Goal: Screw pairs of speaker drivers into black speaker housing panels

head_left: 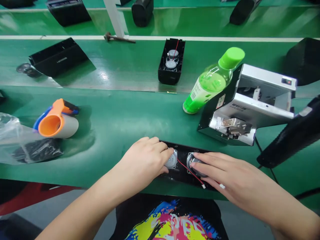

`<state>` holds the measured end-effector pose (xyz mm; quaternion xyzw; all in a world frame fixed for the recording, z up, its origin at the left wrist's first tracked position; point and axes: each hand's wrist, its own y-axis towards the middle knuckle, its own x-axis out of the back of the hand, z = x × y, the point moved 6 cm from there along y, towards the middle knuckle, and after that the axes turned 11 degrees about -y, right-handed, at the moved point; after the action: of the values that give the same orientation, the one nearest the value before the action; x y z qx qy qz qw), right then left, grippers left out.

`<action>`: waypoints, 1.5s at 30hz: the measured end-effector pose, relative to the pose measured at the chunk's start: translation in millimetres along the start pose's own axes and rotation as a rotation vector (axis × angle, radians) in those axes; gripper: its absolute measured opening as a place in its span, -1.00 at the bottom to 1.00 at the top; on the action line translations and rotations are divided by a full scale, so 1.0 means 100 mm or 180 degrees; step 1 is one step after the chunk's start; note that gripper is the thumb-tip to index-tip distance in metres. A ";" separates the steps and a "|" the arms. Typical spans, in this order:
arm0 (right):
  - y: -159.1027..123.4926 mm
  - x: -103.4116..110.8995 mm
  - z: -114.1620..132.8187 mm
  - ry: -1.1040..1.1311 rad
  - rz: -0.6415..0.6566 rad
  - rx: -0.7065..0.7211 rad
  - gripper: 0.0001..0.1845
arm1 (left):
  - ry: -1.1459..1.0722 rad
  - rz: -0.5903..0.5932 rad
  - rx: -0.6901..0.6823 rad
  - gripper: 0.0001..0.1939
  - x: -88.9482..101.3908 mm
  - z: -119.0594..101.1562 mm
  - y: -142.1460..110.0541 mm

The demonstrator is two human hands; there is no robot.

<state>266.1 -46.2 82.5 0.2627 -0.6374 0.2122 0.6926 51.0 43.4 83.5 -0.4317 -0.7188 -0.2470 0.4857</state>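
Observation:
A long black speaker housing lies on the green bench in front of me, with two small round speakers in it. My left hand is closed over the left speaker, its thumb and curled fingers at that speaker and the housing's edge. At the right speaker, my right hand has its fingers over the round back and covers part of it. A red and black wire runs between them and ends in a white plug. Another white plug shows by my right hand.
Right of the housing stands a silver and black machine, beside a green-capped bottle. An orange tape dispenser and a clear plastic bag lie left. Beyond is another black housing with speakers.

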 end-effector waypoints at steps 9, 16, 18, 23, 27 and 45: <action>0.15 -0.13 0.01 0.0168 0.0252 -0.0027 -0.50 | -0.0257 -0.0166 -0.0159 -0.58 -0.04 0.07 -0.05; 0.14 -0.15 0.01 0.0163 0.0208 -0.0131 -0.53 | -0.0344 -0.0245 -0.0092 -0.63 -0.04 0.07 -0.05; 0.13 -0.16 0.01 0.0147 0.0237 -0.0157 -0.51 | -0.0363 -0.0210 -0.0011 -0.65 -0.03 0.08 -0.04; 0.08 -0.19 0.03 -0.0051 0.0403 -0.0140 -0.37 | -0.0383 -0.0058 0.0127 -0.69 -0.03 0.06 -0.01; 0.01 -0.14 0.07 -0.0235 0.0266 -0.0034 -0.29 | -0.0426 0.0017 0.0205 -0.63 -0.03 0.06 0.01; 0.05 -0.09 0.02 -0.0047 -0.0047 -0.0191 -0.68 | -0.0307 0.0221 0.0258 -0.63 -0.01 0.03 0.09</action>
<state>260.3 -43.3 74.1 0.2481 -0.6466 0.1860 0.6970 57.6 49.8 80.6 -0.4478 -0.7354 -0.1795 0.4758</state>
